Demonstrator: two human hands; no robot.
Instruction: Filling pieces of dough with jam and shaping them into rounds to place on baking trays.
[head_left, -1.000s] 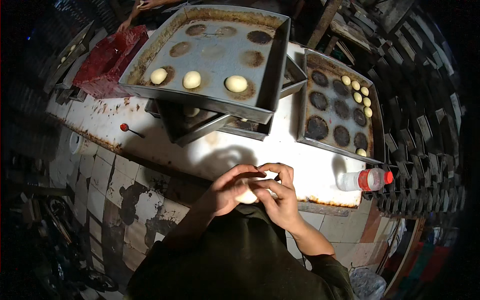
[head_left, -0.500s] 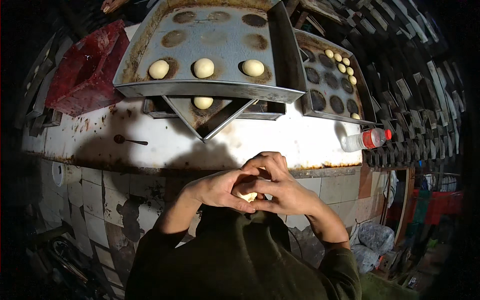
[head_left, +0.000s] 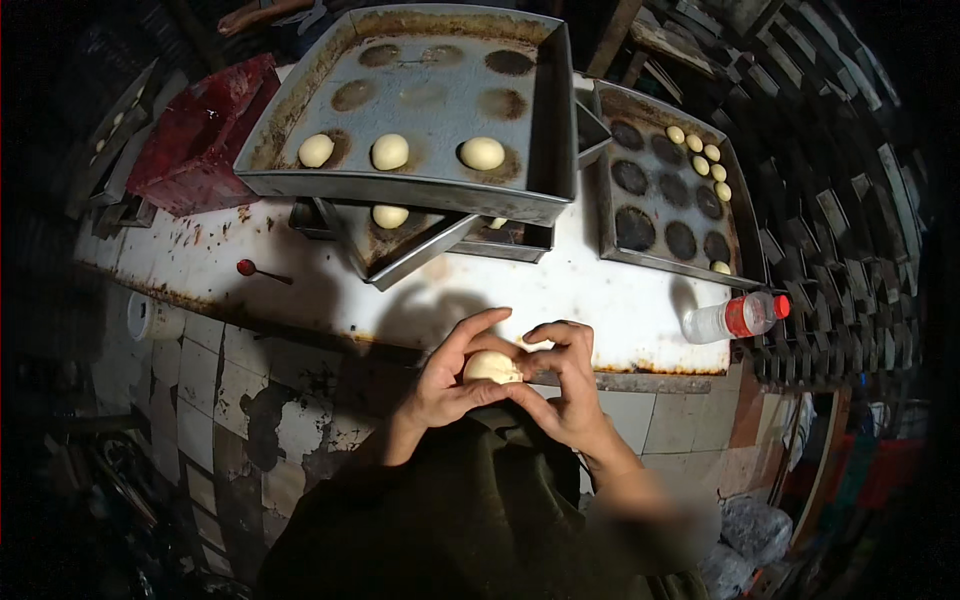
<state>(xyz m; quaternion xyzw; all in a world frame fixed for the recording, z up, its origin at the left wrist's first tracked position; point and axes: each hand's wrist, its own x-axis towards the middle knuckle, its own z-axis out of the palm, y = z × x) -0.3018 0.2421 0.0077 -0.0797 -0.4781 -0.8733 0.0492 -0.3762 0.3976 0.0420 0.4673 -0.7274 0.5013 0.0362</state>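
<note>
My left hand cups a pale dough ball from the left and below, its index finger raised over it. My right hand grips the same ball from the right, with curled fingers and thumb at its creased side. I hold it in front of my dark top, near the table's front edge. On the upper metal tray three dough balls sit in a row. Another ball shows in an angled tray underneath. The right tray carries several smaller balls.
A red crate stands at back left. A spoon with red residue and a red-capped plastic bottle lie on the white table. A white bucket is below. Another person's hand shows at top left. Stacked metal pans line the right.
My hands have shifted around the dough, and my left index finger has lifted, so more of the ball shows than before. The view tilted and came partly back.
</note>
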